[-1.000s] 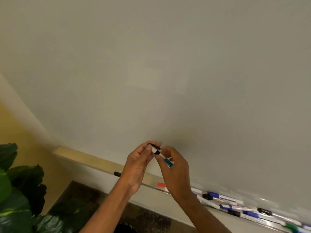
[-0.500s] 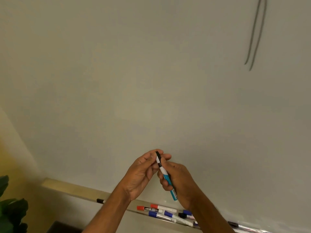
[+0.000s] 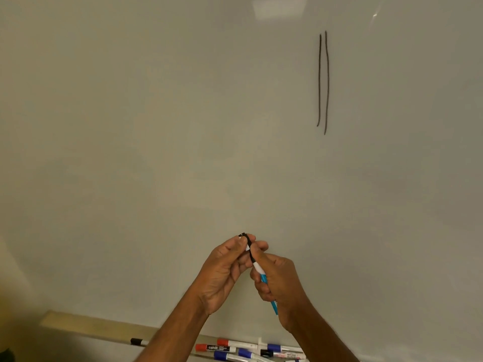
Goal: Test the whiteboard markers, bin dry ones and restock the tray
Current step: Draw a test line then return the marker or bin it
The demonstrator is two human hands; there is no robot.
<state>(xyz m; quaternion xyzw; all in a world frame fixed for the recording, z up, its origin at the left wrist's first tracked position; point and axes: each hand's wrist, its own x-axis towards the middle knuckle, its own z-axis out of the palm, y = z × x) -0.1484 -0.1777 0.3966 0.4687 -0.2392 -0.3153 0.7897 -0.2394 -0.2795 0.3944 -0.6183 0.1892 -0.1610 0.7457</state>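
While the right hand (image 3: 281, 286) clasps the light, rigid marker (image 3: 261, 273) round its barrel, the left hand (image 3: 226, 269) pinches its probably snug cap (image 3: 249, 244)

Office or classroom-type room, going by the wall fittings: a large whiteboard (image 3: 183, 126) filled almost the whole frame, with two black lines (image 3: 319, 79) drawn at the upper right and a rectangular ceiling-light reflection (image 3: 279, 3) at the top edge. Along the bottom ran a ledge tray (image 3: 86, 322), with red-, blue- and black-capped markers (image 3: 235, 346) clustered at lower centre.
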